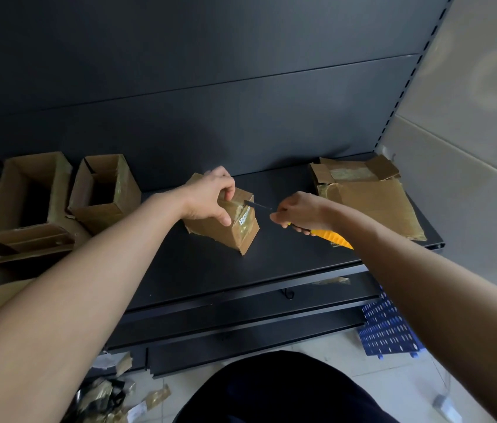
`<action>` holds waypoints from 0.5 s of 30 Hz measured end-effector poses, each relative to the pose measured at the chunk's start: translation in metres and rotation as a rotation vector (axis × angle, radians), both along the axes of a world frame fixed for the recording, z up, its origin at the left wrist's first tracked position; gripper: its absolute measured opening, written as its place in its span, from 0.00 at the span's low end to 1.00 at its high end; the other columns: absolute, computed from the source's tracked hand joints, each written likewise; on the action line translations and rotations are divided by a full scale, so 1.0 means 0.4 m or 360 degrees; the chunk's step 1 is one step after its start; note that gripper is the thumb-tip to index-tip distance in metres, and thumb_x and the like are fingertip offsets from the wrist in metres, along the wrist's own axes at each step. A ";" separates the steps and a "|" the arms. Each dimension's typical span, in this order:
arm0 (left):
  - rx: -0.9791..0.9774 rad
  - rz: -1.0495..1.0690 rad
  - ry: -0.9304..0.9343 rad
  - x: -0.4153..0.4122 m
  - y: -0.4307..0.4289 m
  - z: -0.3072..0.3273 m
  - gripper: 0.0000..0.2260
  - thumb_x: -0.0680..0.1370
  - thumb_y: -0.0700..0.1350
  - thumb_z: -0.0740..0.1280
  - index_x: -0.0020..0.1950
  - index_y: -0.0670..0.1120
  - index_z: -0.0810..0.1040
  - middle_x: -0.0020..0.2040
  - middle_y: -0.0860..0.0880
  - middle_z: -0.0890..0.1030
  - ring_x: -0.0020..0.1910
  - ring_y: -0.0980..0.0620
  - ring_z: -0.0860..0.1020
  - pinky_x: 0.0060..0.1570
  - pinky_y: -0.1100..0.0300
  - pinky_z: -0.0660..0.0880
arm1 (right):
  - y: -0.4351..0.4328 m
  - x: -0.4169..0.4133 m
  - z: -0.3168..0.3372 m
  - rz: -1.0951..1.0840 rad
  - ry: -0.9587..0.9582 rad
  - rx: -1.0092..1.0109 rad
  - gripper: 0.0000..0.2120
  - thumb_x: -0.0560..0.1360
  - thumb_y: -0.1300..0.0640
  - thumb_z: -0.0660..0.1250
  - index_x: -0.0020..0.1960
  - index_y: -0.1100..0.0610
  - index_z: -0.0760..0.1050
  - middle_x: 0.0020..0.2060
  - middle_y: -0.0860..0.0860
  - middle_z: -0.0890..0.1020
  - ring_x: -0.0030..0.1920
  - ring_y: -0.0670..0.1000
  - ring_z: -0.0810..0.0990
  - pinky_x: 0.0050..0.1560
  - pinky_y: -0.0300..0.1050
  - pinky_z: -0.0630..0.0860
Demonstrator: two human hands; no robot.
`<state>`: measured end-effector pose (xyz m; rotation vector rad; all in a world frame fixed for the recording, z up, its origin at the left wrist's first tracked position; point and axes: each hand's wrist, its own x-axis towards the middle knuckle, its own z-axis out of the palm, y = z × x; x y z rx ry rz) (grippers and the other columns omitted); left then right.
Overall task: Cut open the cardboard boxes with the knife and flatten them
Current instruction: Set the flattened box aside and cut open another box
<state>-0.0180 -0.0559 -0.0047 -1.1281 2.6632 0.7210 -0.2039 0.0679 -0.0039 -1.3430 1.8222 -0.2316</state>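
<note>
A small taped cardboard box (225,233) stands on the black shelf (198,270). My left hand (210,198) grips its top, fingers curled over the upper edge and thumb down the front face. My right hand (299,212) holds a yellow utility knife (332,238). Its dark blade (257,205) points left, and the tip touches the taped seam at the box's top right. At the left of the shelf stand two opened boxes, a large box (30,193) and a medium box (103,193). Flattened cardboard (369,196) lies at the right end.
More cardboard pieces (0,279) lie at the shelf's left front. Tape scraps (110,395) litter the floor below. A blue perforated crate (387,328) sits on the floor at the right, and a lower shelf (241,340) juts out under the top one. The dark back panel rises behind.
</note>
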 end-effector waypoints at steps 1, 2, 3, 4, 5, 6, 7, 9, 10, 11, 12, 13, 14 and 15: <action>-0.0025 0.0008 0.0026 -0.001 0.002 0.000 0.17 0.66 0.47 0.78 0.44 0.51 0.71 0.58 0.57 0.66 0.58 0.51 0.66 0.56 0.51 0.71 | 0.004 -0.001 0.005 0.0041 -0.0027 0.0030 0.12 0.79 0.54 0.61 0.43 0.62 0.75 0.31 0.55 0.73 0.30 0.52 0.70 0.30 0.41 0.68; -0.0038 0.0012 0.0059 -0.002 0.002 0.000 0.17 0.66 0.47 0.78 0.44 0.51 0.71 0.57 0.56 0.66 0.58 0.51 0.66 0.55 0.52 0.70 | 0.009 0.000 0.009 0.0079 -0.0034 0.0061 0.12 0.79 0.55 0.62 0.44 0.63 0.76 0.32 0.56 0.73 0.31 0.52 0.70 0.31 0.42 0.68; -0.0046 0.0011 0.0085 -0.003 0.003 -0.001 0.17 0.66 0.47 0.78 0.44 0.51 0.71 0.54 0.56 0.67 0.57 0.50 0.66 0.55 0.53 0.69 | 0.013 0.004 0.012 0.0103 -0.0017 0.0082 0.12 0.78 0.55 0.62 0.45 0.63 0.77 0.33 0.56 0.74 0.31 0.52 0.70 0.32 0.42 0.69; -0.0056 0.0007 0.0098 -0.003 0.004 -0.001 0.17 0.66 0.47 0.78 0.44 0.50 0.71 0.52 0.56 0.67 0.56 0.51 0.66 0.53 0.54 0.68 | 0.014 0.010 0.013 0.0108 0.0013 0.0087 0.12 0.78 0.55 0.62 0.46 0.63 0.77 0.33 0.55 0.74 0.32 0.52 0.71 0.33 0.41 0.69; -0.0066 0.0006 0.0101 -0.003 0.005 -0.001 0.17 0.66 0.47 0.78 0.44 0.50 0.71 0.50 0.56 0.67 0.55 0.51 0.67 0.50 0.56 0.67 | 0.015 0.018 0.014 0.0097 0.0038 0.0079 0.12 0.78 0.54 0.62 0.46 0.63 0.77 0.33 0.55 0.74 0.32 0.52 0.71 0.33 0.41 0.69; -0.0077 0.0009 0.0106 -0.003 0.006 -0.001 0.17 0.66 0.47 0.78 0.44 0.50 0.71 0.48 0.56 0.67 0.55 0.51 0.67 0.48 0.57 0.67 | 0.013 0.028 0.014 0.0079 0.0056 0.0069 0.12 0.78 0.54 0.61 0.45 0.62 0.76 0.33 0.54 0.74 0.32 0.51 0.71 0.32 0.40 0.69; -0.0085 0.0015 0.0110 -0.001 0.006 -0.001 0.17 0.66 0.48 0.78 0.44 0.51 0.70 0.48 0.56 0.68 0.54 0.52 0.67 0.48 0.57 0.66 | 0.010 0.040 0.012 0.0064 0.0082 0.0066 0.12 0.79 0.52 0.61 0.45 0.61 0.76 0.32 0.53 0.74 0.31 0.51 0.71 0.31 0.40 0.69; -0.0073 0.0027 0.0118 0.001 0.008 0.000 0.17 0.65 0.48 0.78 0.42 0.53 0.69 0.50 0.56 0.68 0.54 0.52 0.67 0.49 0.57 0.67 | 0.000 0.066 0.003 0.0065 0.0204 0.0067 0.13 0.79 0.49 0.60 0.47 0.59 0.75 0.34 0.52 0.75 0.34 0.50 0.73 0.33 0.42 0.69; -0.0060 0.0031 0.0120 0.001 0.008 -0.001 0.17 0.65 0.48 0.78 0.41 0.54 0.69 0.52 0.56 0.69 0.55 0.52 0.67 0.50 0.57 0.68 | -0.005 0.080 -0.005 0.0061 0.0278 0.0062 0.14 0.78 0.48 0.59 0.48 0.58 0.76 0.35 0.51 0.76 0.36 0.51 0.75 0.33 0.42 0.69; -0.0044 0.0035 0.0118 0.001 0.008 -0.001 0.17 0.66 0.48 0.78 0.41 0.54 0.69 0.54 0.56 0.69 0.56 0.53 0.67 0.51 0.56 0.67 | -0.010 0.094 -0.014 0.0035 0.0329 0.0060 0.14 0.78 0.48 0.59 0.48 0.58 0.75 0.35 0.51 0.76 0.37 0.51 0.76 0.33 0.42 0.70; -0.0022 0.0041 0.0116 0.000 0.007 0.000 0.17 0.66 0.47 0.78 0.42 0.53 0.69 0.56 0.56 0.70 0.56 0.53 0.67 0.50 0.56 0.67 | -0.014 0.109 -0.023 -0.0009 0.0339 0.0063 0.13 0.78 0.49 0.58 0.46 0.58 0.74 0.35 0.51 0.77 0.37 0.52 0.77 0.33 0.42 0.70; 0.0011 0.0056 0.0116 -0.001 0.006 0.000 0.17 0.67 0.46 0.77 0.43 0.53 0.69 0.57 0.55 0.71 0.55 0.52 0.68 0.48 0.56 0.67 | -0.017 0.122 -0.031 -0.0072 0.0322 0.0077 0.13 0.78 0.50 0.58 0.43 0.58 0.73 0.34 0.52 0.77 0.37 0.53 0.78 0.34 0.42 0.72; 0.0050 0.0081 0.0116 -0.002 0.005 0.001 0.17 0.67 0.46 0.77 0.44 0.52 0.69 0.57 0.54 0.72 0.54 0.51 0.69 0.45 0.57 0.67 | -0.018 0.134 -0.037 -0.0145 0.0299 0.0093 0.12 0.78 0.52 0.58 0.41 0.58 0.71 0.34 0.52 0.77 0.36 0.53 0.79 0.35 0.42 0.73; 0.0085 0.0110 0.0106 -0.002 0.007 0.002 0.18 0.68 0.47 0.77 0.46 0.52 0.69 0.55 0.54 0.72 0.52 0.50 0.70 0.42 0.57 0.68 | -0.018 0.144 -0.040 -0.0217 0.0282 0.0112 0.11 0.78 0.53 0.58 0.42 0.59 0.71 0.34 0.53 0.77 0.36 0.53 0.79 0.35 0.42 0.74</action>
